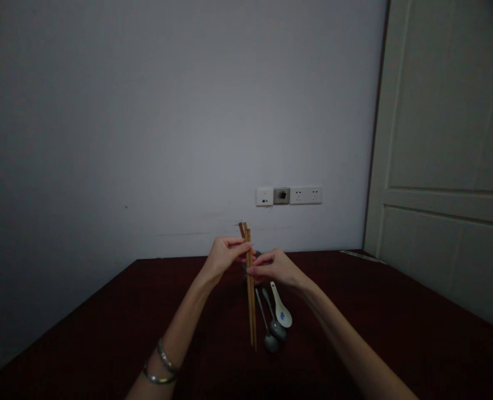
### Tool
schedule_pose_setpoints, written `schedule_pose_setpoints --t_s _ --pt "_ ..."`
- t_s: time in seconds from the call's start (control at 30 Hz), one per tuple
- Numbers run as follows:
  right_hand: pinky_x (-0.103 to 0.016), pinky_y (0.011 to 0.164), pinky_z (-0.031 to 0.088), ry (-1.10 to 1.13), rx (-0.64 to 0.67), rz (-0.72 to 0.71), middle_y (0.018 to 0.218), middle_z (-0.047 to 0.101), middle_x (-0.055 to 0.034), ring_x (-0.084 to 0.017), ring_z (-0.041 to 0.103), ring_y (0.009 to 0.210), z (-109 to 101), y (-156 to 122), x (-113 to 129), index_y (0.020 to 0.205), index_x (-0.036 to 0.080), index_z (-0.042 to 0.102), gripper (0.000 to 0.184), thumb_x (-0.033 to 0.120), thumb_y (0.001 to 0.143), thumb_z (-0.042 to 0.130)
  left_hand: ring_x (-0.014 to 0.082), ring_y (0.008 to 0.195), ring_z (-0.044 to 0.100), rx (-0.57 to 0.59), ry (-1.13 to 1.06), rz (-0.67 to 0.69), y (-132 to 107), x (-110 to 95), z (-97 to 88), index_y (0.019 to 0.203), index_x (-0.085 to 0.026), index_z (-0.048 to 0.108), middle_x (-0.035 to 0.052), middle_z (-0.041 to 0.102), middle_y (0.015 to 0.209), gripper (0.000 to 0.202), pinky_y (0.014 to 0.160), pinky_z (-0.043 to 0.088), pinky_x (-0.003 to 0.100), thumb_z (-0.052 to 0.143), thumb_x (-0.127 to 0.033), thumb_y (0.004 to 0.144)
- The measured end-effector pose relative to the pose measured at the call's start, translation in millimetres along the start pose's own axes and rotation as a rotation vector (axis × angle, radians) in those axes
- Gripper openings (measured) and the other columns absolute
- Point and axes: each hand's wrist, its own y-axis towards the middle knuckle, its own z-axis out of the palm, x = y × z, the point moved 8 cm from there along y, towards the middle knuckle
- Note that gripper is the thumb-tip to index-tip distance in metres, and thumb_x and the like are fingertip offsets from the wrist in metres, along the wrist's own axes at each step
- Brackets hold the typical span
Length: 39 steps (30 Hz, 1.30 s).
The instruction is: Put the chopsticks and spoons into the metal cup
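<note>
Upright before me is a pair of wooden chopsticks [250,305], their lower ends pointing down toward the table. My left hand [223,256] pinches them near the top, and my right hand [277,268] grips them a little lower. More wooden stick ends [242,229] show just behind the top; what holds them is hidden by my hands. To the right of the chopsticks lie two metal spoons [271,341] [278,330] and a white soup spoon [283,316] with a blue mark. A small dark object [258,254] behind my right fingers is too hidden to name.
The dark red table [146,311] reaches to a pale wall. Wall sockets and a switch plate [282,195] sit above its far edge. A thin flat strip [363,256] lies at the back right, near a pale panelled door [446,166].
</note>
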Motion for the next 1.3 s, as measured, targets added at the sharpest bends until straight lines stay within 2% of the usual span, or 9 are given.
schedule_pose_setpoints --t_s 0.27,0.4,0.5,0.6,0.7,0.83,1.0,1.17,1.3 --pt "-0.026 0.055 0.05 0.01 0.004 0.022 0.058 0.063 -0.004 -0.011 0.058 0.049 -5.5 6.3 -11.7 0.066 0.01 0.067 0.034 0.037 0.049 0.075 0.0158 0.065 0.061 -0.059 -0.053 -0.026 3.3 7.8 -5.5 0.075 -0.008 0.065 0.0099 0.067 0.073 0.032 0.063 0.049 0.026 0.064 -0.038 0.065" --pt "-0.024 0.054 0.049 0.021 -0.031 0.043 0.054 0.062 -0.0023 -0.01 0.057 0.048 -14.1 11.6 -19.1 0.065 0.01 0.067 0.031 0.035 0.049 0.075 0.0167 0.064 0.062 -0.168 -0.082 -0.082 13.9 27.4 -26.3 0.083 -0.008 0.064 0.0122 0.067 0.077 0.039 0.059 0.05 0.026 0.06 -0.043 0.067" --pt "-0.024 0.055 0.049 0.055 -0.084 0.041 0.052 0.062 -0.0004 -0.009 0.056 0.048 -26.5 19.2 -22.6 0.063 0.011 0.067 0.028 0.034 0.049 0.075 0.0166 0.061 0.063 -0.253 -0.095 -0.17 26.5 65.3 -49.6 0.083 -0.009 0.063 0.0122 0.067 0.074 0.036 0.056 0.049 0.025 0.056 -0.042 0.07" --pt "-0.025 0.059 0.051 0.073 -0.13 0.015 0.057 0.064 -0.0014 -0.01 0.058 0.052 -43.7 32.5 -17.3 0.062 0.012 0.067 0.025 0.032 0.05 0.075 0.0152 0.057 0.063 -0.348 -0.135 -0.285 33.4 120.3 -77.4 0.081 -0.009 0.061 0.0106 0.066 0.069 0.032 0.054 0.048 0.024 0.052 -0.038 0.073" --pt "-0.026 0.061 0.052 0.058 -0.172 -0.027 0.059 0.065 -0.0032 -0.011 0.059 0.054 -65.7 53.9 -1.3 0.063 0.012 0.067 0.024 0.03 0.051 0.075 0.0139 0.051 0.06 -0.461 -0.16 -0.389 29.8 174.1 -104.7 0.077 -0.008 0.059 0.0083 0.064 0.062 0.028 0.051 0.047 0.024 0.049 -0.034 0.076" --pt "-0.026 0.06 0.053 0.017 -0.236 -0.096 0.061 0.066 -0.0056 -0.01 0.058 0.052 -95.9 91.7 25.1 0.066 0.01 0.068 0.023 0.027 0.053 0.075 0.0134 0.05 0.059 -0.49 -0.178 -0.466 24.2 218.0 -119.8 0.077 -0.008 0.059 0.0067 0.063 0.059 0.027 0.049 0.046 0.023 0.047 -0.032 0.076" --pt "-0.024 0.052 0.051 -0.064 -0.305 -0.105 0.056 0.064 -0.0053 -0.009 0.055 0.047 -120.8 135.7 33.8 0.062 0.008 0.066 0.017 0.021 0.055 0.074 0.0128 0.047 0.058 -0.492 -0.177 -0.499 22.6 235.4 -120.2 0.076 -0.009 0.06 0.0059 0.062 0.058 0.026 0.049 0.045 0.023 0.048 -0.032 0.075" --pt "-0.021 0.048 0.048 -0.135 -0.37 -0.095 0.054 0.062 -0.0046 -0.009 0.055 0.046 -136.1 163.8 18.6 0.06 0.008 0.064 0.013 0.018 0.057 0.071 0.0128 0.047 0.058 -0.507 -0.188 -0.512 19.3 244.3 -122.1 0.074 -0.01 0.059 0.0055 0.062 0.057 0.025 0.048 0.045 0.023 0.047 -0.032 0.076" --pt "-0.02 0.049 0.047 -0.177 -0.38 -0.078 0.057 0.064 -0.0058 -0.009 0.057 0.05 -139.4 173.1 2.7 0.062 0.008 0.064 0.013 0.019 0.059 0.07 0.0126 0.046 0.058 -0.513 -0.191 -0.519 17.1 249.4 -123.3 0.074 -0.01 0.059 0.005 0.061 0.055 0.025 0.046 0.045 0.022 0.046 -0.031 0.077"
